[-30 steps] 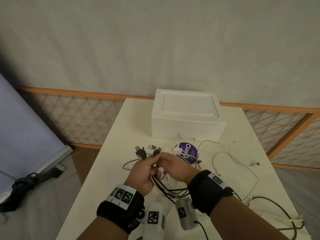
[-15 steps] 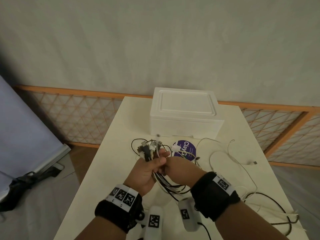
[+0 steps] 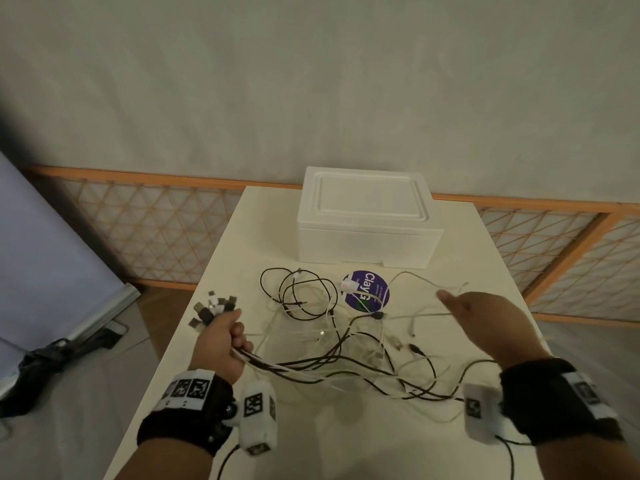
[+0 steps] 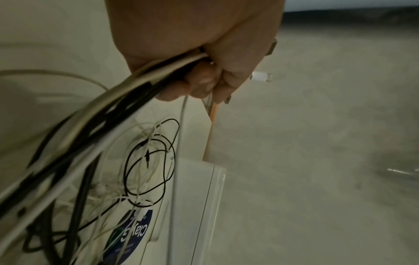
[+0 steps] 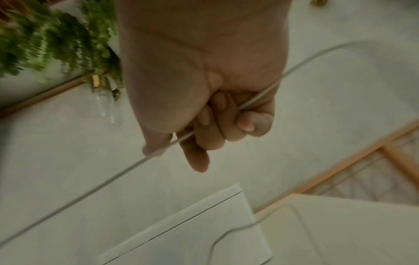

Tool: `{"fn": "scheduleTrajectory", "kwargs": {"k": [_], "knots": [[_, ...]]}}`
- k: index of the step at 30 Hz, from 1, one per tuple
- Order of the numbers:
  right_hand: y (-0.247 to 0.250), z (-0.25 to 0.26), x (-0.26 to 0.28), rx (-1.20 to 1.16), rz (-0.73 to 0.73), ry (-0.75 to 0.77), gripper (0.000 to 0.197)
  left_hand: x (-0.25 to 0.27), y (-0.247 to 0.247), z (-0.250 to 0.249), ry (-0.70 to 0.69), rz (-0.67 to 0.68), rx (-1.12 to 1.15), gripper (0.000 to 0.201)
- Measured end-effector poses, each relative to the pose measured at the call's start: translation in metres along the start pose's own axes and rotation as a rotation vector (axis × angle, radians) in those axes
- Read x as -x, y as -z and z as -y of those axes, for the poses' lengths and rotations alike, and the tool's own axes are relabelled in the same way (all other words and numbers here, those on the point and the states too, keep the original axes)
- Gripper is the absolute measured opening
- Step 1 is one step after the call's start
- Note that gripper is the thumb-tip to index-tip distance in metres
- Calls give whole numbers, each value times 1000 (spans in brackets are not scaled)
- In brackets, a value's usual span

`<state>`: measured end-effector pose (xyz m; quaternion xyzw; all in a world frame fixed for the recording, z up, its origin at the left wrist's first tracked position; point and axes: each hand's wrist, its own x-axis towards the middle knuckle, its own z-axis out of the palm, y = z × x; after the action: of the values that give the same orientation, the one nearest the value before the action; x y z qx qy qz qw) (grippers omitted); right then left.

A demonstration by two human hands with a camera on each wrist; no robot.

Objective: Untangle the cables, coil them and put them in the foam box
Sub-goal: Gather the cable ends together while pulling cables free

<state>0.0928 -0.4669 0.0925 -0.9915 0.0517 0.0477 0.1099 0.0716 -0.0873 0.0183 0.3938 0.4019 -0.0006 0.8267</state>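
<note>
My left hand (image 3: 225, 336) grips a bundle of black and white cables (image 3: 287, 367) at the table's left edge, with their USB plugs (image 3: 213, 308) fanned out above the fist. The left wrist view shows the fingers (image 4: 204, 78) curled round that bundle (image 4: 127, 89). My right hand (image 3: 485, 320) is out to the right, and a thin white cable (image 5: 256, 99) runs through its curled fingers (image 5: 217, 125). Loose tangled loops (image 3: 301, 296) lie on the table between the hands. The white foam box (image 3: 367, 220) stands behind them with its lid on.
A round purple sticker (image 3: 369, 294) lies on the cream table (image 3: 346, 445) in front of the box. An orange lattice fence (image 3: 149, 230) runs behind the table along the wall. A white panel (image 3: 45, 258) leans at the left, and black cloth (image 3: 38, 362) lies on the floor.
The hands were together over the cable bundle; now they have pulled apart, left hand to the left with the plugs, right hand to the right drawing a white cable, spreading the tangle.
</note>
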Motion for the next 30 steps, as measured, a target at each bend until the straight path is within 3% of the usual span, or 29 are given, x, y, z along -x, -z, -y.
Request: {"fn": "scheduleTrajectory", "kwargs": {"k": [3,4,6,7,9,10,12,15,18,22,24,26,28,30], "knots": [[-1,-23,-4,171,-34,-89,49,8,-6,10,-15,-4,-86,11],[-6,-21,-3,212,-61,-62,41,14,-12,14,-19,36,-67,8],[-16,3,6,80,-157,126,35,31,-30,19,-13,178,28,9],[-18,26,15,-57,-129,250,48,41,-41,22,-3,251,56,12],[-23,81,41,-261,108,438,81,65,-65,26,5,378,35,19],[-30,106,51,-262,224,502,86,78,-76,27,0,444,15,20],[-52,134,58,-172,319,553,64,97,-93,25,-25,547,0,25],[-66,119,42,-1,174,498,22,102,-88,6,-68,594,73,29],[-53,71,25,129,61,441,22,86,-53,-11,-46,547,256,26],[-39,17,22,233,57,298,23,57,-8,-5,-1,330,301,33],[-53,5,25,273,202,279,28,43,5,13,68,214,258,35],[-73,-1,29,242,415,258,48,31,17,34,136,124,212,34],[-89,1,33,127,630,228,62,25,26,51,221,95,161,32],[-99,6,31,-39,700,227,68,24,30,60,289,102,95,30]]}}
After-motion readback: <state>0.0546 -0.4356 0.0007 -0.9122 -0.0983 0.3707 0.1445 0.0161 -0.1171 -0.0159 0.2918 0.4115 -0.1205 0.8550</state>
